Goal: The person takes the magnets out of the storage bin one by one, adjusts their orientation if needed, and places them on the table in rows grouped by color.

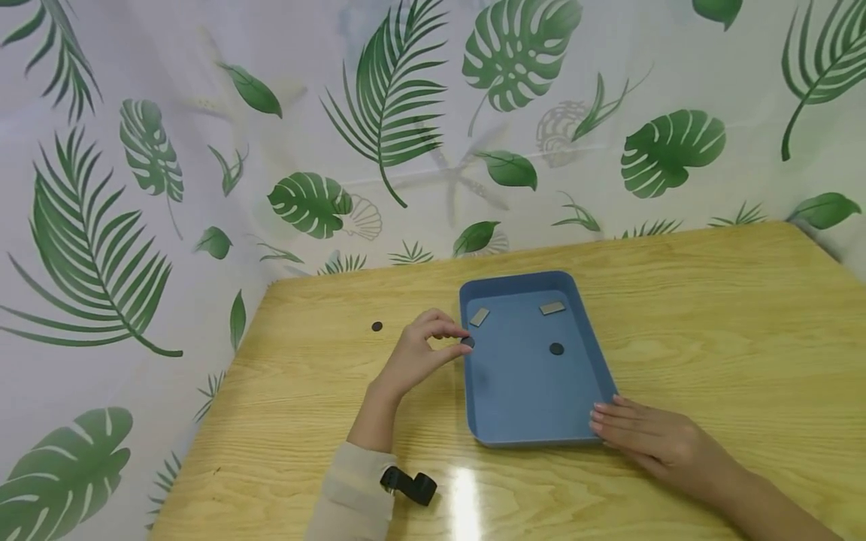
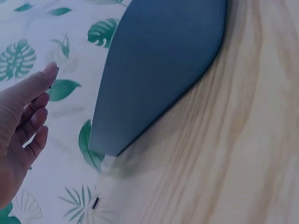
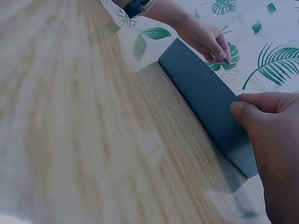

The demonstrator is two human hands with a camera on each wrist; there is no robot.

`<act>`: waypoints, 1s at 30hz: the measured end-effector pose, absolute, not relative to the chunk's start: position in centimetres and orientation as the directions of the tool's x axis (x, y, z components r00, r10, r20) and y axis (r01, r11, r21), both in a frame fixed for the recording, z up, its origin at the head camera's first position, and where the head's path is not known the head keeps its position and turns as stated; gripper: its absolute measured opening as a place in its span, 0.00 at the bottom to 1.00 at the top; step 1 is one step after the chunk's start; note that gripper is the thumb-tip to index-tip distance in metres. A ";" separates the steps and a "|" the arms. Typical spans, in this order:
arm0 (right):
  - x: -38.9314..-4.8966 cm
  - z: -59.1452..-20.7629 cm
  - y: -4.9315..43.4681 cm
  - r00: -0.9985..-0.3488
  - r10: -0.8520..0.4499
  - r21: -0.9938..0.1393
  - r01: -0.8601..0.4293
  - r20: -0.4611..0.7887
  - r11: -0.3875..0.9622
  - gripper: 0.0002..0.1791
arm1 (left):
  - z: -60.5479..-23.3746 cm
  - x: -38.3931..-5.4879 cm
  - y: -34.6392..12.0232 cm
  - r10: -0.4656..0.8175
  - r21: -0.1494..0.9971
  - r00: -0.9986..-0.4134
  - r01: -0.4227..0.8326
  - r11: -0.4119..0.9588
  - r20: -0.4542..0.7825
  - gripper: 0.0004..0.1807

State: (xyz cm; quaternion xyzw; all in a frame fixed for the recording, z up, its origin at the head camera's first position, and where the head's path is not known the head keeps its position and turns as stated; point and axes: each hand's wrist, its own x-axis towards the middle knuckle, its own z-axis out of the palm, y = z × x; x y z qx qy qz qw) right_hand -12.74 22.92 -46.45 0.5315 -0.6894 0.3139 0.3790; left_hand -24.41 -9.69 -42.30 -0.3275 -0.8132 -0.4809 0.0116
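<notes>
My left hand (image 1: 419,352) pinches a small black disc (image 1: 468,343) between thumb and fingers, over the left rim of a blue tray (image 1: 528,406). In the left wrist view only a thin dark edge of that disc (image 2: 54,77) shows at the fingertips. My right hand (image 1: 659,442) grips the tray's near right corner, its thumb on the outer wall in the right wrist view and its fingers over the rim. Inside the tray lie another black disc (image 1: 556,349) and two grey rectangular pieces, one at the far left (image 1: 479,317), one at the far right (image 1: 552,308).
One more black disc (image 1: 376,326) lies on the wooden table (image 1: 304,391), left of the tray. A leaf-printed cloth (image 1: 419,218) hangs behind the table and along its left side. A black strap (image 1: 409,485) sits around the left wrist.
</notes>
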 end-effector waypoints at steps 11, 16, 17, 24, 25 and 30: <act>-12.7 -46.2 22.9 -0.144 -0.485 -0.038 -0.975 0.863 0.221 0.15 | -43.4 -25.3 -12.1 0.391 0.762 -0.860 0.486 0.428 0.328 0.09; -12.9 -46.0 22.8 -0.135 -0.483 -0.028 -0.974 0.865 0.223 0.15 | -43.5 -25.3 -12.9 0.347 0.741 -0.874 0.477 0.472 0.341 0.10; -12.9 -46.1 22.8 -0.136 -0.483 -0.027 -0.974 0.865 0.226 0.15 | -43.5 -25.3 -13.0 0.342 0.741 -0.875 0.475 0.475 0.343 0.10; -12.9 -46.3 23.0 -0.162 -0.495 -0.045 -0.970 0.854 0.239 0.15 | -43.5 -25.5 -13.8 0.300 0.761 -0.900 0.431 0.486 0.318 0.08; -12.9 -46.3 23.0 -0.164 -0.497 -0.046 -0.969 0.852 0.241 0.15 | -43.5 -25.5 -13.9 0.293 0.762 -0.904 0.421 0.491 0.311 0.08; -13.0 -46.3 23.0 -0.174 -0.503 -0.050 -0.967 0.847 0.251 0.15 | -43.7 -25.4 -14.0 0.281 0.772 -0.924 0.374 0.514 0.261 0.09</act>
